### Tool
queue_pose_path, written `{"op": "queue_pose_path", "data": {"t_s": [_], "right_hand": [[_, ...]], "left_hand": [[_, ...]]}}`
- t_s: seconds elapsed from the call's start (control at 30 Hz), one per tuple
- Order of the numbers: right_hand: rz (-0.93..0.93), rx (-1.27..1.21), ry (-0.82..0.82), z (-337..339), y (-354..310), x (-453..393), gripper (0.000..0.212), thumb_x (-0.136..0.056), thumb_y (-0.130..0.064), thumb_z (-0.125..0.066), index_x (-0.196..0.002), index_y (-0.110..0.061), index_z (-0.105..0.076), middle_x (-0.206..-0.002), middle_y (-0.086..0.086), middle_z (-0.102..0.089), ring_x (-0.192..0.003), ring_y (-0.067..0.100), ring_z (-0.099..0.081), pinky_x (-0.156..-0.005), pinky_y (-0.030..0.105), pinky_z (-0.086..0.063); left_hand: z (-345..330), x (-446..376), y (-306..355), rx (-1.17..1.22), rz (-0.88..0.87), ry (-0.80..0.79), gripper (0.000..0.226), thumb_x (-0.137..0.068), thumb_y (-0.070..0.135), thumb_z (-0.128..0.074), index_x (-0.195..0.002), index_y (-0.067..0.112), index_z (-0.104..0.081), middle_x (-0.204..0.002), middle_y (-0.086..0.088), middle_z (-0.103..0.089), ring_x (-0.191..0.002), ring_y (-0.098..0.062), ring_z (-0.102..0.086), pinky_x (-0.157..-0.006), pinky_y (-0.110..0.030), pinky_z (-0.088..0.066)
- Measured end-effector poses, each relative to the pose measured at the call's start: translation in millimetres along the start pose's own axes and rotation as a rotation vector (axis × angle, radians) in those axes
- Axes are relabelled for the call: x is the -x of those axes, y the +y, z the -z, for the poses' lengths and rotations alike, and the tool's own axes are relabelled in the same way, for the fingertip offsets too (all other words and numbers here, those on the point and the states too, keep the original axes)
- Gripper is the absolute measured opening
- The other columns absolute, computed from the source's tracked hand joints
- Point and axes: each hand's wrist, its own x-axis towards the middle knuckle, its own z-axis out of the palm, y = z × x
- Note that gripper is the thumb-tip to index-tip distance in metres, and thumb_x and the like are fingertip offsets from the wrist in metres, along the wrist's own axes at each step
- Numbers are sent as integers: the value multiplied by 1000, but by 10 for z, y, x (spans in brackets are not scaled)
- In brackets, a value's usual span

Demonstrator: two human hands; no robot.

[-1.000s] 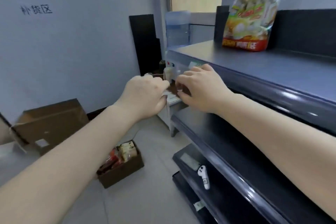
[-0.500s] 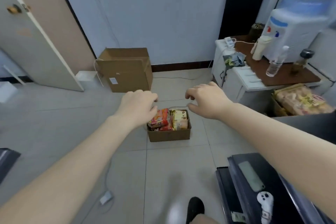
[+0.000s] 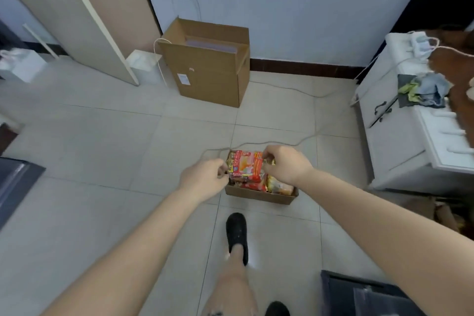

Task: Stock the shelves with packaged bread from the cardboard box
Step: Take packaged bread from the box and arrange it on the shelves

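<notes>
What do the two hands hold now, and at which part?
Both hold one red bread packet: the left hand pinches its left edge, the right hand its right edge.

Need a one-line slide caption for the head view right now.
Both hands, left and right, grip a red bread pack above the low cardboard box.

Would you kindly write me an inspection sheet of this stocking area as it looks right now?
Surface: pale tiled floor.
Job's things: small cardboard box on the floor, holding bread packs; red bread pack on top.
Clutter: large open carton by the wall; rags on white cabinet.
Grippers: left hand and right hand each pinch an end of the red pack.
Cables: grey cable across the floor behind the box.
Surroundings: dark shelf at lower right; door.
</notes>
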Motion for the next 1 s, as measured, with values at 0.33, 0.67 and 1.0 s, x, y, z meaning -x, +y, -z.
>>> {"op": "queue_pose_path", "data": {"t_s": [0.33, 0.67, 1.0], "right_hand": [[-264, -333, -146, -749, 582, -2267, 23, -88, -20, -57, -110, -14, -62, -101, 0, -61, -91, 17, -57, -68, 24, -41], [-269, -71, -319, -2349, 1611, -3829, 49, -84, -31, -61, -129, -15, -49, -129, 5, -52, -113, 22, -52, -91, 36, -47], [-264, 398, -408, -3260, 2381, -4544, 101, -68, -71, -59, -145, -17, -23, -146, 7, -40, -136, 28, -34, -113, 61, -4]], "left_hand": [[-845, -2260, -730, 468, 238, -247, 27, -91, 16, -53, -116, 12, -59, -110, -2, -61, -101, -18, -56, -89, -29, -42], [-2894, -3761, -1086, 899, 657, -222, 4, -92, 19, -51, -91, 17, -54, -96, -6, -63, -92, -23, -60, -79, -35, -50], [-4213, -4298, -1126, 1593, 1297, -230, 73, -75, 34, -76, -133, 16, -36, -124, -12, -57, -113, -31, -55, -87, -43, -46]]}}
